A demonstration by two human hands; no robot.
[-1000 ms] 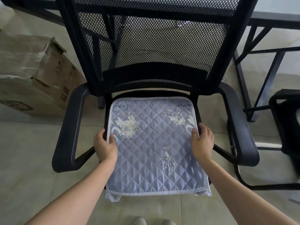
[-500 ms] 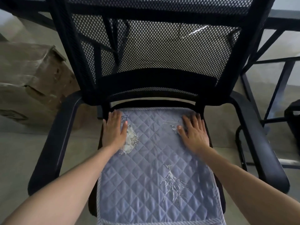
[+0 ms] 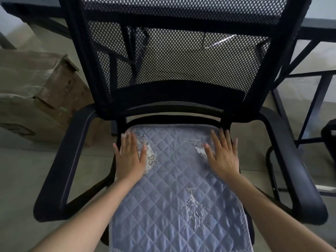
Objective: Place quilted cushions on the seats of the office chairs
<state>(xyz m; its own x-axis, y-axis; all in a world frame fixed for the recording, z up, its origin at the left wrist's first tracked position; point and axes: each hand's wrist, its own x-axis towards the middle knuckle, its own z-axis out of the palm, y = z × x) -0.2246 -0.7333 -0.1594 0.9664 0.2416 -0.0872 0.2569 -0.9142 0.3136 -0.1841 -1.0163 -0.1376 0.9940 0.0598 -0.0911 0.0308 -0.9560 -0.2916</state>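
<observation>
Both palms lie flat with fingers spread, gripping nothing: left hand and right hand press the rear corners of the quilted cushion lying on the office chair seat

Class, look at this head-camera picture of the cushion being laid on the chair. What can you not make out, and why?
- Front edge of the quilted cushion: cut off by the bottom of the frame.
- Print under the left hand and right hand: covered by the palms.
- Right hand's fingers: motion-blurred.
- Second chair: cut off by the right edge.
- Lettering on the cardboard box: too blurred to read.
</observation>
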